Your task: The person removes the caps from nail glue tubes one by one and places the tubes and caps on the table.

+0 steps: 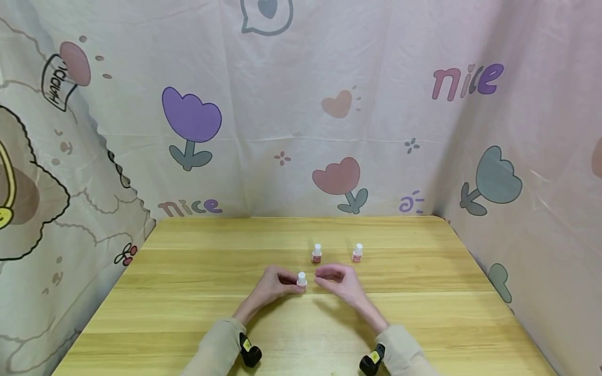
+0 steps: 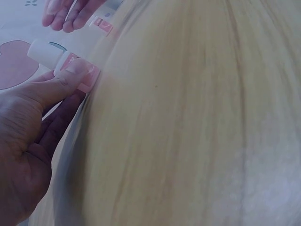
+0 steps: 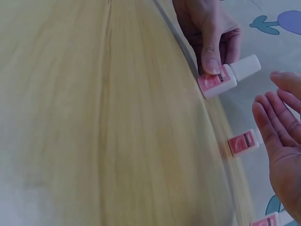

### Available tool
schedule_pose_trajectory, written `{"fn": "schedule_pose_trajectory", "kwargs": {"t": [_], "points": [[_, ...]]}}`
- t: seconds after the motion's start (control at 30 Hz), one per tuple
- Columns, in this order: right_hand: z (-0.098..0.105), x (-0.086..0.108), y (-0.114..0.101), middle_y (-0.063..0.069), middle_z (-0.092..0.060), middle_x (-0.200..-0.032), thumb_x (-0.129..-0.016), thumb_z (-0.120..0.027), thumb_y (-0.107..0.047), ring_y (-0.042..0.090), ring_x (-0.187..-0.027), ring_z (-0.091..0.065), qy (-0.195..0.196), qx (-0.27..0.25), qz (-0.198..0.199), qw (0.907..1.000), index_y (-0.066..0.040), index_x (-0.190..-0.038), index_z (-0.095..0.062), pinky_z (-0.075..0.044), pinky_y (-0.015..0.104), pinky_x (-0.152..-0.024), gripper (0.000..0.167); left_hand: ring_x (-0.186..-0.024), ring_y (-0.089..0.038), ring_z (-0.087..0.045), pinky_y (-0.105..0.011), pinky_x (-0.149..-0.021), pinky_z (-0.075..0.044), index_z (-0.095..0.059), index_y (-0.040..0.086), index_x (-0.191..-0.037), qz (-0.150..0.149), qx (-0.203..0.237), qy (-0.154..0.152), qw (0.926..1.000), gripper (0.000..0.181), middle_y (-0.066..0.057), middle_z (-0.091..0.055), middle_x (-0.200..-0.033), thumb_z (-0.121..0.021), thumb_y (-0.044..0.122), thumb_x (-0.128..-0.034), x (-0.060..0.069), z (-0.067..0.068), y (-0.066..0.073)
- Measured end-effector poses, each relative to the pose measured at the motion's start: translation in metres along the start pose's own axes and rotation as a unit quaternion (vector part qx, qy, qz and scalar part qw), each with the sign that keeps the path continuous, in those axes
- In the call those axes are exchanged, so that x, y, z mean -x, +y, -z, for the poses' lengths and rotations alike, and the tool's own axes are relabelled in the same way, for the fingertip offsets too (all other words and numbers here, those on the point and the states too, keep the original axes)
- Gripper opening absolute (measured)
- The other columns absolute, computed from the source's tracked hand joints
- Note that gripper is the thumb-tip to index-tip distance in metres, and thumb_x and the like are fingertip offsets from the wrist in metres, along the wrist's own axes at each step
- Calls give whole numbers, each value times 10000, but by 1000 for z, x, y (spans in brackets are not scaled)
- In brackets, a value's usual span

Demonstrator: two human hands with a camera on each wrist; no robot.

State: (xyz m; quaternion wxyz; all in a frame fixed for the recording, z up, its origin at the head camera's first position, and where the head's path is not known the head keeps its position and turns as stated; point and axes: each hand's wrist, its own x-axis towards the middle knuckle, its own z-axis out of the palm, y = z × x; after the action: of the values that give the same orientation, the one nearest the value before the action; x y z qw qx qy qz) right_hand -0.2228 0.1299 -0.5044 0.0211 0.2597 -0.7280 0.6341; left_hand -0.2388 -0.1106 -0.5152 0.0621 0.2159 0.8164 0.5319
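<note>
Bottle [image 1: 301,282], capped in white and labelled in pink, is upright in the grip of the left hand [image 1: 273,285], low at the wooden table [image 1: 188,271]; whether its base bears on the wood cannot be confirmed. Fingers of the left hand are pinching the held bottle: the thumb presses across the label, and the other fingers pass behind it. The right hand [image 1: 345,282] is located just right of the held bottle, apart from it; its fingers lie side by side, slightly bent, with the thumb set off from them and the gap facing the held bottle. A second bottle [image 1: 317,254] stands upright behind the held bottle and slightly to its right, with matching white cap and reddish label. A third bottle [image 1: 358,253] of the same type stands upright behind the held bottle and farther right. Small print on the labels is too blurred to read. Black wrist cameras, one at the left sleeve [image 1: 216,347] and one at the right sleeve [image 1: 405,352], sit nearer the person than the held bottle. A printed curtain [image 1: 273,78] hangs well behind the held bottle, showing tulips, hearts and the word "nice".
</note>
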Motion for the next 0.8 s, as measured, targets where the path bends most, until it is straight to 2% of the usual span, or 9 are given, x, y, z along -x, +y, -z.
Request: {"fn": "schedule_pose_trajectory", "kwargs": {"t": [0.23,0.37,0.47,0.8], "points": [[-9,-6,-3,356,-693,-1048,-861,-733,44,-13,-918,-687,-92,-73,193,9997,167,-1064,-667,-577,202,-865,246,-792,-31,-703,-194,-729,-571,-808,94,-950,-173,-47,-42,9998,198,-82,-799,-933,-871,179,-782,0,0,-1],[-13,-9,-3,350,-695,-1035,-858,-737,39,8,-911,-688,-118,-64,233,9996,165,-1057,-668,-582,218,-863,245,-791,-44,-708,-192,-724,-570,-809,102,-951,-174,-44,-61,9998,193,-77,-800,-930,-867,190,-789,1,1,-1],[-16,-11,-3,340,-697,-1036,-858,-745,22,19,-907,-690,-149,-64,146,9998,169,-1066,-663,-582,221,-865,267,-785,-44,-706,-190,-721,-567,-810,104,-945,-168,-38,-61,9998,189,-74,-800,-922,-868,192,-788,0,1,-1],[-22,-14,-3,279,-714,-1039,-845,-769,-5,16,-879,-682,-175,-11,-168,9997,73,-1071,-701,-592,261,-864,249,-785,-86,-709,-181,-717,-555,-809,100,-921,-112,116,-30,9999,172,-86,-798,-911,-873,171,-779,0,0,-1]]}}
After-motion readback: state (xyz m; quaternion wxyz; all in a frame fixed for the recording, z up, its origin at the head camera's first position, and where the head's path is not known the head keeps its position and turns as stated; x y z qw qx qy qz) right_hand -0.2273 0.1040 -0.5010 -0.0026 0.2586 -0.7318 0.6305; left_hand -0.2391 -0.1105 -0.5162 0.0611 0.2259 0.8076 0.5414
